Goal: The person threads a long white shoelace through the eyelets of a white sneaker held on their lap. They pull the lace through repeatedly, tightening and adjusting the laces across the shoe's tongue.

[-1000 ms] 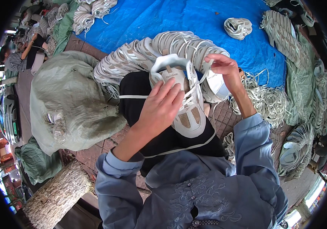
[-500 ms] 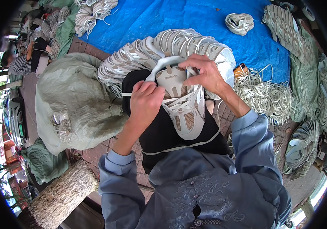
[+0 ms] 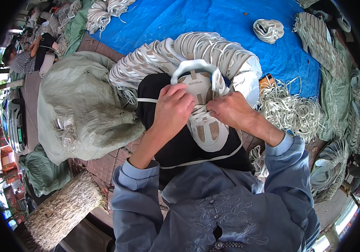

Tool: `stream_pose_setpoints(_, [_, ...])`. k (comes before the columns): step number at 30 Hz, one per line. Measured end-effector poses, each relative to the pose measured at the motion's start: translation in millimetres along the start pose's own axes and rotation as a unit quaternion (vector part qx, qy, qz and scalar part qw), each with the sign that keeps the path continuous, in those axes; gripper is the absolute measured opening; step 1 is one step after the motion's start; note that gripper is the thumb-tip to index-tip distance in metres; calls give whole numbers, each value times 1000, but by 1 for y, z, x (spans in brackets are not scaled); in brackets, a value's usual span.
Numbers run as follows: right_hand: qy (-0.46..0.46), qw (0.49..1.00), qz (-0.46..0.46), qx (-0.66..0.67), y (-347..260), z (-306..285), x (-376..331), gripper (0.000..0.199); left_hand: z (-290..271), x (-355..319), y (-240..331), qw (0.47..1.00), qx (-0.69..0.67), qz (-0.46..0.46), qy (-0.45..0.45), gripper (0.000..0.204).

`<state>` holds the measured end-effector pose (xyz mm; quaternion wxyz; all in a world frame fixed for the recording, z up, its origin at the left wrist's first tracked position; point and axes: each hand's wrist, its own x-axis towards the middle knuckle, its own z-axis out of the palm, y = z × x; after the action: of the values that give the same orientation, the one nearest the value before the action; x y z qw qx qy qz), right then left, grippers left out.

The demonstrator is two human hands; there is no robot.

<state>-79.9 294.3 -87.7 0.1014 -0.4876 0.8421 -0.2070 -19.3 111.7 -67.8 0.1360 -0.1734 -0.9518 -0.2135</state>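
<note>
A pale grey and white shoe upper (image 3: pixel 212 140) with beige mesh lies on black cloth across my lap, toe toward me. White shoelace (image 3: pixel 200 112) crosses its throat below the tongue (image 3: pixel 196 85). On its left side, my left hand (image 3: pixel 175 106) is closed, fingers curled over the eyelet edge. My right hand (image 3: pixel 233 110) pinches at the lacing on the right side, thumb and forefinger together beside the crossed laces. Both hands' fingers partly cover the eyelet rows. The padded collar (image 3: pixel 194 64) arches up beyond the hands.
Nested shoe uppers (image 3: pixel 207 44) form a curved row beyond my lap. A heap of white laces (image 3: pixel 291 111) lies at right, a blue tarp (image 3: pixel 213 19) at the far side. A pale sack (image 3: pixel 79 109) and a log (image 3: pixel 66 210) stand left. A person (image 3: pixel 24 61) sits far left.
My right hand has come down from the collar and tongue to the lacing, its fingers closing. My left hand has shifted slightly right and down, over the eyelet edge.
</note>
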Motion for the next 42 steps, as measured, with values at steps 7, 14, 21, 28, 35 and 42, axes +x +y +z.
stream_pose_setpoints(7, [-134, 971, 2, 199, 3, -6, 18, 7, -2, -3, 4, 997, 40, 0, -71, 14])
stream_pose_setpoints(14, [-129, 981, -3, 144, -2, -14, 4, 13, 2, -2, 5, 988, 95, 8, -121, 10])
stream_pose_setpoints(21, [3, 993, -103, 52, 3, -9, -5, 13, -10, 5, 7, 982, -119, -118, -82, 6])
stream_pose_setpoints(28, [-121, 969, -106, 186, 1, -24, -2, 12, -14, 3, 4, 966, -128, -176, -137, 7])
stream_pose_setpoints(35, [-18, 989, -127, -74, 0, -33, -8, 9, -10, -2, 3, 968, -117, -164, -150, 9])
stream_pose_setpoints(42, [7, 989, -147, -9, 19, -18, -17, 6, -5, -4, 9, 986, 125, 3, -108, 10])
